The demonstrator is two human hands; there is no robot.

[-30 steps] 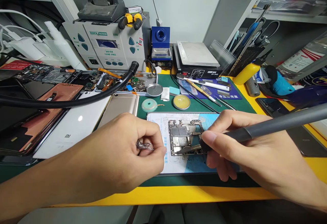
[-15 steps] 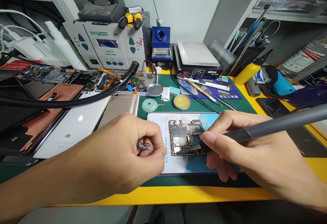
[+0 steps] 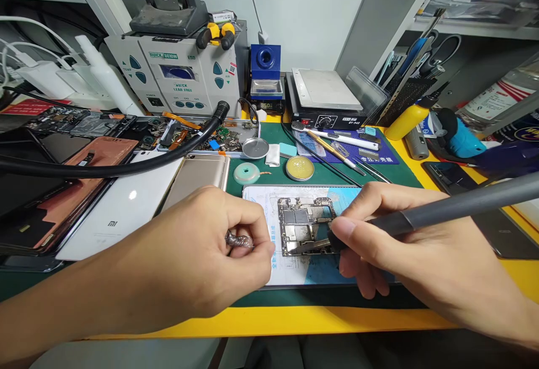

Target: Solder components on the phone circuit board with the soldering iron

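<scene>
My left hand (image 3: pixel 223 251) is closed around a small coil of silvery solder wire (image 3: pixel 241 241), held just left of the circuit board. Between the thumb and fingers of my right hand (image 3: pixel 391 240) is a dark grey soldering iron (image 3: pixel 458 205), gripped like a pen. Its metal tip reaches down-left over the lower edge of a phone circuit board (image 3: pixel 296 217); whether it touches is hard to tell. The board lies flat on a white and blue printed pad (image 3: pixel 290 273), its lower right corner partly hidden by my right fingers.
Behind the pad are a tin of yellow paste (image 3: pixel 300 168) and a round green spool (image 3: pixel 246 173). A black hose (image 3: pixel 126 168) crosses phones at left. The hot air station (image 3: pixel 177 77) and hot plate (image 3: pixel 326 91) stand at the back. Tweezers (image 3: pixel 373 172) lie right of the tin.
</scene>
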